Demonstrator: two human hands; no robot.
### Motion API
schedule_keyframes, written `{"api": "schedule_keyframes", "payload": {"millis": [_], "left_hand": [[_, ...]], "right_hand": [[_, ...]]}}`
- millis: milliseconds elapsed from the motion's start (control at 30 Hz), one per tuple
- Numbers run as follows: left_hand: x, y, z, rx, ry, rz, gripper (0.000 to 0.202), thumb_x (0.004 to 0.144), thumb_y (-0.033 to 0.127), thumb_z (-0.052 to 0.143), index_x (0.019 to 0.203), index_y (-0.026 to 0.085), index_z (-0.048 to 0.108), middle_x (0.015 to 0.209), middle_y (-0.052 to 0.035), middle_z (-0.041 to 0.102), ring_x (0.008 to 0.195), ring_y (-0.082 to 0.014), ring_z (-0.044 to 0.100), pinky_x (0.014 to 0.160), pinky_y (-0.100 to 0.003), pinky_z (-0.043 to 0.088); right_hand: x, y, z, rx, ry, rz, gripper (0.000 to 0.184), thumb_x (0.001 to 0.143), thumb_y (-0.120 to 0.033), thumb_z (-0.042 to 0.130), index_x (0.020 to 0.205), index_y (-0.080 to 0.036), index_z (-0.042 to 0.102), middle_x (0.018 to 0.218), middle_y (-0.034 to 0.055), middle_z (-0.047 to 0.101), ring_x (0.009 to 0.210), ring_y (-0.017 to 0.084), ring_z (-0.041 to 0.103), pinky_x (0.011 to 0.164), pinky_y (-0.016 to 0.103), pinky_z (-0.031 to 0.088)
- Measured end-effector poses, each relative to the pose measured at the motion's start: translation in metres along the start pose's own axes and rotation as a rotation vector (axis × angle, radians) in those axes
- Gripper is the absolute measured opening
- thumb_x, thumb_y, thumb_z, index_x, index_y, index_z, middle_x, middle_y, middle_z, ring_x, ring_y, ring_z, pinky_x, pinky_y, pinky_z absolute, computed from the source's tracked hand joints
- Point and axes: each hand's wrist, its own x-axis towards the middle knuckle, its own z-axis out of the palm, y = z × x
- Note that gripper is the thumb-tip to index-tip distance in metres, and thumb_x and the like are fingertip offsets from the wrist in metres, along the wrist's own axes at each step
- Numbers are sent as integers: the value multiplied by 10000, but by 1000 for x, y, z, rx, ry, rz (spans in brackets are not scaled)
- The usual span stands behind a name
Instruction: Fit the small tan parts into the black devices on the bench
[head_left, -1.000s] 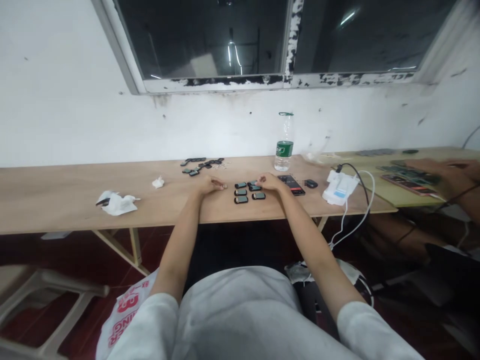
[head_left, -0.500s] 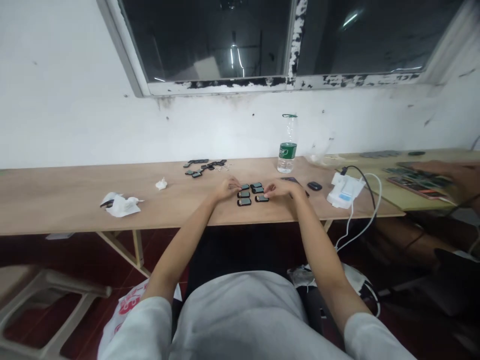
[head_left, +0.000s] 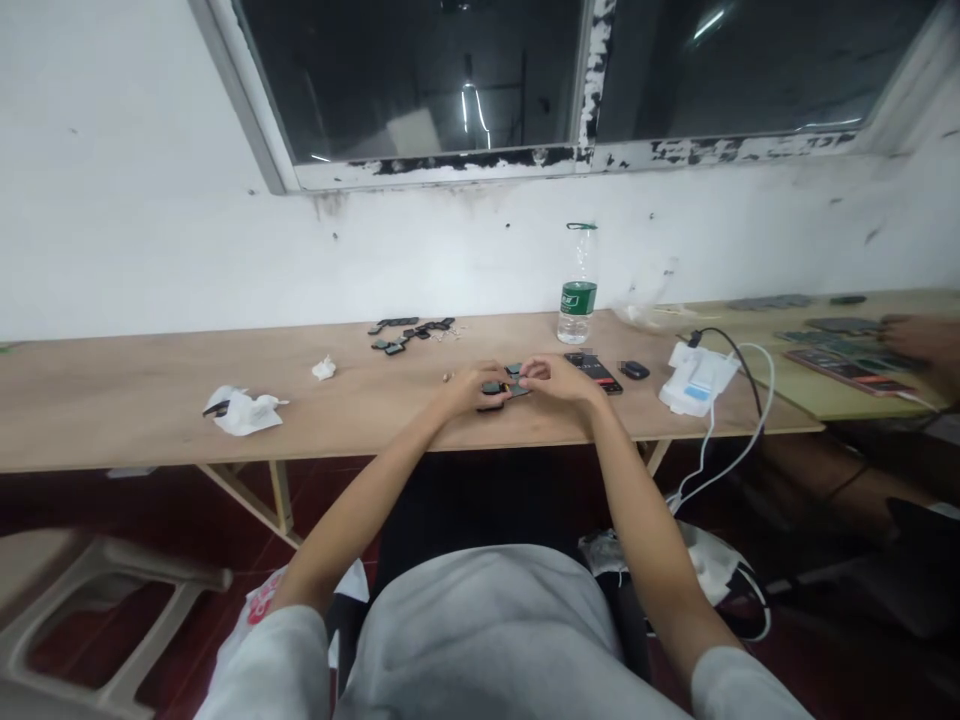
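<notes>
Several small black rounded cases with grey-green faces (head_left: pixel 516 371) lie in a tight group on the table between my hands. My left hand (head_left: pixel 474 388) is closed, its fingers bent over one small black case (head_left: pixel 493 388) at the group's left side. From the right, my right hand (head_left: pixel 556 378) reaches in with thumb and fingers pinched at the upper right of the group. Its fingers hide whatever is between them. Both hands cover much of the group, so the cases' full layout cannot be made out.
More black parts (head_left: pixel 409 332) lie at the back. Right of my hands are a phone (head_left: pixel 596 372), a black fob-like object (head_left: pixel 634 370), a water bottle (head_left: pixel 577 300) and a white box with cables (head_left: pixel 697 380). Crumpled tissue (head_left: pixel 246 410) sits left. Another person's hand (head_left: pixel 919 340) is far right.
My hands have come closer together over the group; the left moved slightly right and down. The neat two-column arrangement of cases is now mostly covered. The view has shifted slightly.
</notes>
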Motion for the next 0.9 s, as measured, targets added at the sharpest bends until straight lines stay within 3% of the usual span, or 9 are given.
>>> {"api": "schedule_keyframes", "payload": {"millis": [100,200,467,900], "left_hand": [[3,9,-4,34,2,23,247,953,274,618,1120,230,794,1114,-86,750,965,-229,726,886,-329,570],[6,5,-10,78,-35,56,238,963,284,618,1114,228,794,1129,-87,752,984,-236,732,894,-325,578],[-3,-13,-18,152,-103,72,276,960,244,632,1202,260,765,1286,-78,731,1087,-231,734,977,-340,584],[-15,-9,-16,41,-13,43,231,976,290,638,1122,246,812,1291,-75,747,1114,-267,750,1018,-381,597]], "right_hand": [[-1,-12,2,2,41,-15,179,834,-312,770,957,-186,739,926,74,798,864,228,747,773,300,558],[-1,-19,3,7,56,-5,164,847,-310,776,954,-188,751,933,79,803,878,241,753,773,307,564],[4,-11,9,77,90,-31,173,842,-312,794,934,-181,728,883,76,795,826,219,751,771,304,582],[2,-10,11,132,108,19,182,821,-315,807,908,-186,714,838,62,778,812,216,749,723,286,590]]}}
